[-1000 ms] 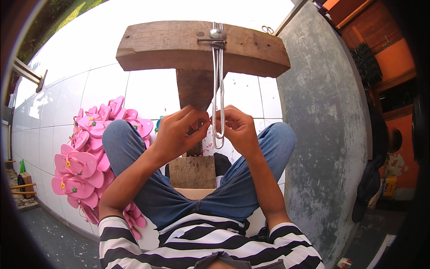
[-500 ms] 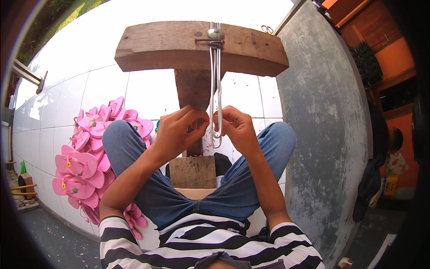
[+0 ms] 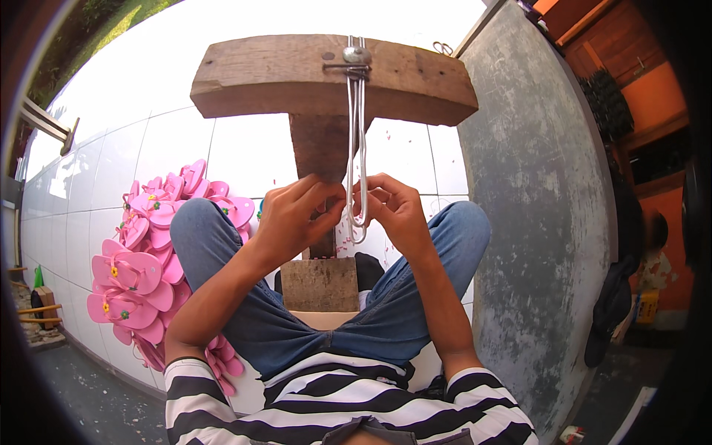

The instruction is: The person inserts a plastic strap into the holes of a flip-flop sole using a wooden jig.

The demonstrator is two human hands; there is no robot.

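Hanging beside left hand (image 3: 294,216) and right hand (image 3: 398,216), narrow silvery metal loops (image 3: 362,148) gleam, both grips nearly closed, contents unclear.

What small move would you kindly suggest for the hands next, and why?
I would perhaps ease the right hand slightly rightward: in this view, the silver loops partly overlap it and hang close to the left hand, so they might obstruct fine work there.

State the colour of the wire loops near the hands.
The wire loops are silvery, in the head view.
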